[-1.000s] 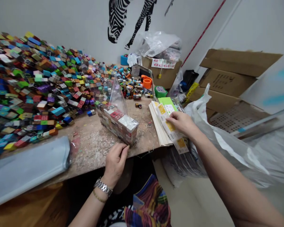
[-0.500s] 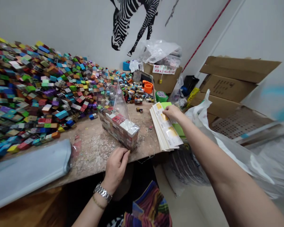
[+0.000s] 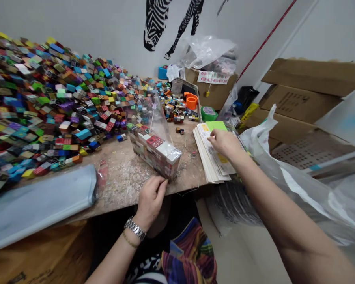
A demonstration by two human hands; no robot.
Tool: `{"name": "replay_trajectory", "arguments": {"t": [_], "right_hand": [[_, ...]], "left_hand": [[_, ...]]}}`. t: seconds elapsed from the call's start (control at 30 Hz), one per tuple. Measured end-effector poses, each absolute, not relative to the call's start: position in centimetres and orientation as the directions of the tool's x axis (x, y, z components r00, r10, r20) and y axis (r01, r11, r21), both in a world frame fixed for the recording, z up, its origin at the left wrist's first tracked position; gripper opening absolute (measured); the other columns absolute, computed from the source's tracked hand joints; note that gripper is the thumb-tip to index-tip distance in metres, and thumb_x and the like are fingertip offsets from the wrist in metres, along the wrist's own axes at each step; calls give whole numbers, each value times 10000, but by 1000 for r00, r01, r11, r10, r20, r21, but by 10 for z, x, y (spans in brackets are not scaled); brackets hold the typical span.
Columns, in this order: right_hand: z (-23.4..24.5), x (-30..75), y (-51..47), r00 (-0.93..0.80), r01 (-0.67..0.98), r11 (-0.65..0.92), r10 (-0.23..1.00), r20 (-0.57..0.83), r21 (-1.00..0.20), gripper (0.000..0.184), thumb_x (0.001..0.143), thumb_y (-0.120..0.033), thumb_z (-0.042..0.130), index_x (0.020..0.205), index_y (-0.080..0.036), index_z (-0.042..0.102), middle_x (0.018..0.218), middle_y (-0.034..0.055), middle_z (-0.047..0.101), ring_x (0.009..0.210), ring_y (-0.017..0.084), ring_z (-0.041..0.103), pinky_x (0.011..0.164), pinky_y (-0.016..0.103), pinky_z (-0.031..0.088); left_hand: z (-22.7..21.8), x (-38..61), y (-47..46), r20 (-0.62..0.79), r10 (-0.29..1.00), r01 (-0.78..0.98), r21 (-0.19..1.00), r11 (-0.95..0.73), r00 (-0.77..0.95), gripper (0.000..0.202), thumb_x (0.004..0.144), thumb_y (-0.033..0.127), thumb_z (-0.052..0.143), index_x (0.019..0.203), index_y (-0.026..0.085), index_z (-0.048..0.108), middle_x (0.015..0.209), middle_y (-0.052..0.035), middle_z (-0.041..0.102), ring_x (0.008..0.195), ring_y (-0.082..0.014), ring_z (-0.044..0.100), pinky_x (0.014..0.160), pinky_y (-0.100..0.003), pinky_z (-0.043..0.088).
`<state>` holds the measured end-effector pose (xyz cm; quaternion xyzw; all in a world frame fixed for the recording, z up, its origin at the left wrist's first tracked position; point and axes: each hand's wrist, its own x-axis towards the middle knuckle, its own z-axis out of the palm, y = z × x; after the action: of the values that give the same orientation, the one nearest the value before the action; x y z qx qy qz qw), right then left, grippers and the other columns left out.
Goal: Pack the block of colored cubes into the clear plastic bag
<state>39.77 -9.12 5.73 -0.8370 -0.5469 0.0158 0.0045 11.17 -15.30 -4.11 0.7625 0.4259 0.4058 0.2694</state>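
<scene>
- centre of the frame: wrapped block bundle (image 3: 155, 152), long axis slanting from upper left to lower right; the left hand (image 3: 152, 199), the nearer one, lies just below its lower-right end.
- left fingers curled; cannot tell whether they pinch its corner.
- right of centre: right hand (image 3: 225, 144), fingertips drawn together over printed cards (image 3: 214, 156); grip unclear.
- green card (image 3: 216, 126) now shows only above the right hand; half a second ago, green showed below too.
</scene>
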Motion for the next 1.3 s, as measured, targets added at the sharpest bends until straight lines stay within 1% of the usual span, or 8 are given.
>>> {"name": "replay_trajectory", "arguments": {"t": [0.1,0.2,0.27,0.33,0.43,0.6,0.93,1.3], "right_hand": [[53,369,-125,258,936,-237,965,49,-260,231,918,-312,486,1002,-185,660,985,97,701,934,227,637,792,303,440],[37,338,-158,108,799,-100,994,-22,-592,182,901,-282,471,929,-186,624,833,43,682,764,165,631,694,261,459],[23,320,-173,68,618,-166,985,-159,-769,155,895,-281,467,915,-185,587,730,7,638,608,123,596,584,230,461],[9,308,-179,65,442,-312,946,-317,-841,116,893,-255,465,918,-188,555,658,-27,586,505,95,552,493,202,455],[-5,299,-177,35,262,-467,879,-476,-844,85,905,-229,469,859,-183,525,626,-39,573,449,72,532,426,173,455],[-6,293,-173,-42,59,-585,808,-587,-809,159,914,-272,543,795,-169,519,628,-24,606,438,58,548,418,152,479],[-5,287,-170,-73,-272,-600,792,-606,-752,147,909,-249,593,823,-130,592,637,2,633,457,61,555,454,171,516],[-6,281,-168,-101,-494,-592,766,-634,-637,153,913,-176,571,824,-99,669,611,-15,602,435,31,511,437,152,478]], "left_hand": [[-41,113,-154,393,865,442,745,-499,313,163,949,253,494,861,191,617,826,-26,642,795,-161,593,743,-284,458],[-41,115,-155,387,863,463,731,-501,325,150,948,258,505,869,187,612,836,-29,638,803,-165,590,745,-285,451],[-41,116,-155,375,867,478,726,-495,328,143,946,259,512,871,184,608,839,-30,636,806,-166,590,745,-286,446],[-40,117,-155,369,869,490,720,-491,330,143,945,260,517,865,179,603,831,-31,631,800,-167,586,741,-288,441],[-39,119,-155,363,870,510,706,-491,334,158,936,292,541,844,175,592,797,-28,607,767,-169,564,716,-290,430],[-38,121,-157,355,877,547,687,-479,323,207,910,356,585,804,180,568,758,-17,564,740,-169,540,680,-286,416],[-45,125,-155,424,849,535,659,-528,315,135,924,177,510,816,183,591,785,-30,618,762,-171,576,717,-290,432],[-46,123,-156,459,832,506,661,-554,312,80,904,166,547,835,182,584,789,-24,610,756,-166,574,697,-280,436]]}}
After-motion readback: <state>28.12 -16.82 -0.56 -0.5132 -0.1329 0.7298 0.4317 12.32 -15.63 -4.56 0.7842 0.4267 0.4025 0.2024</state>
